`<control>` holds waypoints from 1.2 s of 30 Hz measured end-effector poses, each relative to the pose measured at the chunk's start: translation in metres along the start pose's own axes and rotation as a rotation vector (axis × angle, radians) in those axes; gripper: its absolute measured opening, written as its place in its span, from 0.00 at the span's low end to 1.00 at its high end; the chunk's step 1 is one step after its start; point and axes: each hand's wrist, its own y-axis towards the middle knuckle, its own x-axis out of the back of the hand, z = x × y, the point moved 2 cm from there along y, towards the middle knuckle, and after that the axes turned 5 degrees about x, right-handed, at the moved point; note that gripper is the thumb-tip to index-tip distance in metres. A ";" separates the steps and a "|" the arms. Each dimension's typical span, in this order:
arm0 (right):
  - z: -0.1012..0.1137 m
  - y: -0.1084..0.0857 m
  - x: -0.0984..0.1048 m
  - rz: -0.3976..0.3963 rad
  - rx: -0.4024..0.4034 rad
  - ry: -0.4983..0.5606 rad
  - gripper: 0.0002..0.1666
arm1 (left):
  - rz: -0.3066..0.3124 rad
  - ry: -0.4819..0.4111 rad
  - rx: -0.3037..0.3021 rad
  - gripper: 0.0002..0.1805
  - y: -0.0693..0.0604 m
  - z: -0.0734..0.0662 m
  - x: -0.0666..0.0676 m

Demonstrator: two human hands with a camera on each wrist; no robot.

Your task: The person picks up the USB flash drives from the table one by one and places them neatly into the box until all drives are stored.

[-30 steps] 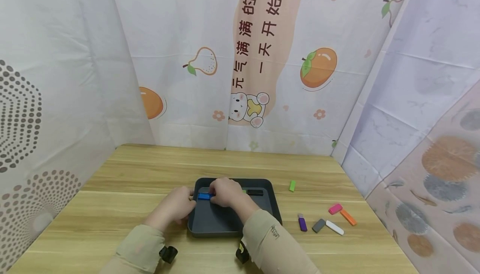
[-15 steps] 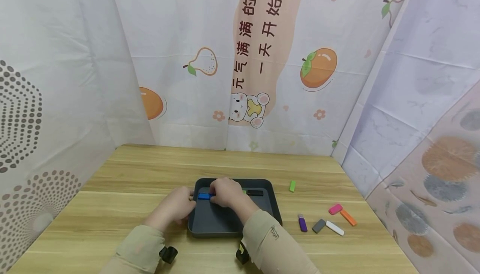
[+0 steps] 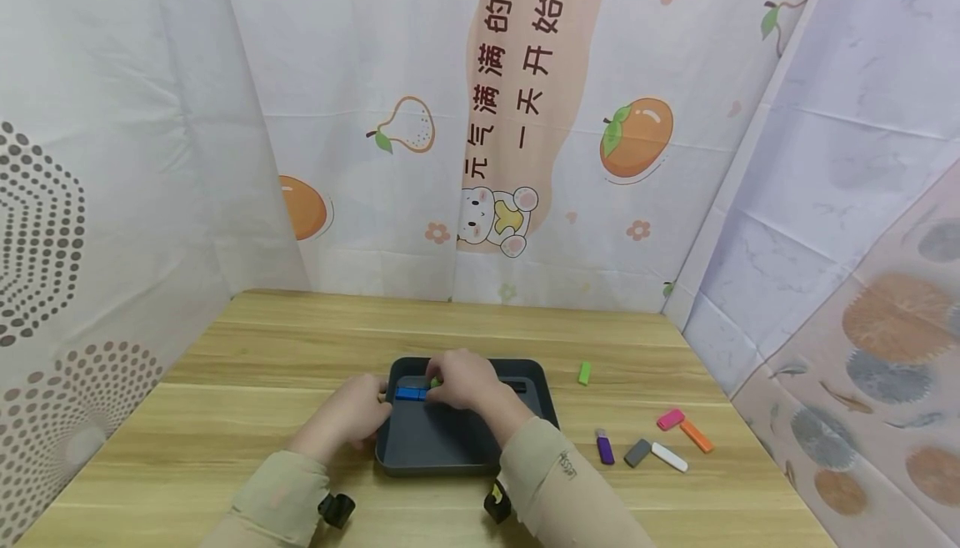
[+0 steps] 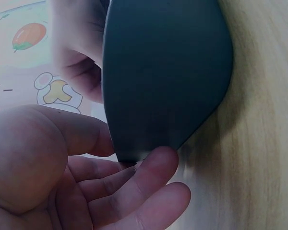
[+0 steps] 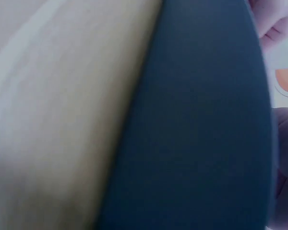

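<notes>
A dark grey tray (image 3: pixel 442 448) lies on the wooden table. At its left side, my left hand (image 3: pixel 360 406) grips the wall; in the left wrist view, the thumb and curled fingers meet at the tray's (image 4: pixel 168 62) edge. My right hand (image 3: pixel 467 379) is inside the tray near the back wall, its fingertips pinching a green USB flash drive (image 3: pixel 435 382), mostly covered by the hand. Left of those fingertips lies a blue flash drive (image 3: pixel 408 394). A black flash drive (image 3: pixel 517 386) shows partly behind the right hand. The right wrist view shows mainly the tray's outer wall (image 5: pixel 197 120).
Right of the tray lie a light green piece (image 3: pixel 584 373), a purple flash drive (image 3: pixel 604 448), a grey piece (image 3: pixel 637 452), a white piece (image 3: pixel 670 456), a pink piece (image 3: pixel 671 419) and an orange piece (image 3: pixel 697 435). Printed curtains (image 3: pixel 360 47) stand behind the table.
My right hand has shifted slightly right, away from the blue flash drive. Green now shows at its fingertips, and the black flash drive is more covered. My left hand has stayed put.
</notes>
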 end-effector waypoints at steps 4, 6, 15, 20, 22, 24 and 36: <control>-0.005 -0.003 0.009 -0.019 0.010 0.013 0.17 | -0.002 0.000 -0.001 0.25 0.000 0.000 0.000; -0.007 -0.005 0.013 -0.033 0.015 0.015 0.17 | -0.006 0.003 -0.004 0.25 0.000 0.000 0.000; -0.015 -0.015 0.037 -0.068 0.034 0.098 0.24 | -0.014 0.016 -0.012 0.25 -0.001 -0.002 0.000; -0.017 -0.020 0.050 -0.111 0.041 0.152 0.29 | -0.015 0.017 -0.009 0.25 -0.001 -0.002 0.000; -0.019 -0.021 0.054 -0.128 0.046 0.160 0.30 | -0.015 0.016 -0.008 0.25 -0.001 -0.002 0.000; -0.022 -0.022 0.058 -0.147 0.060 0.170 0.31 | -0.016 0.018 -0.009 0.25 -0.001 -0.002 0.000; -0.043 -0.035 0.079 -0.267 0.033 0.205 0.43 | -0.023 0.001 -0.023 0.25 -0.001 -0.001 0.000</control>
